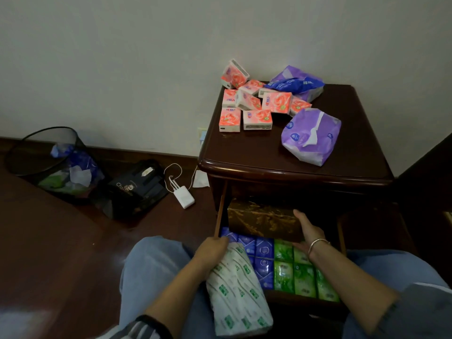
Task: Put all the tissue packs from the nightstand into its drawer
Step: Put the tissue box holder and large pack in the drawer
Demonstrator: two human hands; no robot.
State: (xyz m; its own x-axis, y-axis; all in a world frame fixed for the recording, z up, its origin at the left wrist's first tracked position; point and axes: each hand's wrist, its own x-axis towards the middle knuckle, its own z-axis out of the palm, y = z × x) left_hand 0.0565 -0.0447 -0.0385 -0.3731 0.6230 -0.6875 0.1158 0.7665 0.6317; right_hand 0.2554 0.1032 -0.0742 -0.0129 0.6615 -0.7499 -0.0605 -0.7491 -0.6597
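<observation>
Tissue pack (241, 292) long axis toward drawer (220, 216) | left hand (211, 253) grips it | right hand (309, 232) flat on box (264, 221)

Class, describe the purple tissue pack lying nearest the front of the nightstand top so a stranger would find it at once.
Start at the dark wooden nightstand by the wall. On its top, right of the small pink packs, lies a large soft purple pack. Unlike the other purple pack at the back, it lies alone, with a white strip showing.

Left hand (212, 252) grips a tissue pack (241, 298); right hand (308, 232) held flat, thumb raised.
</observation>
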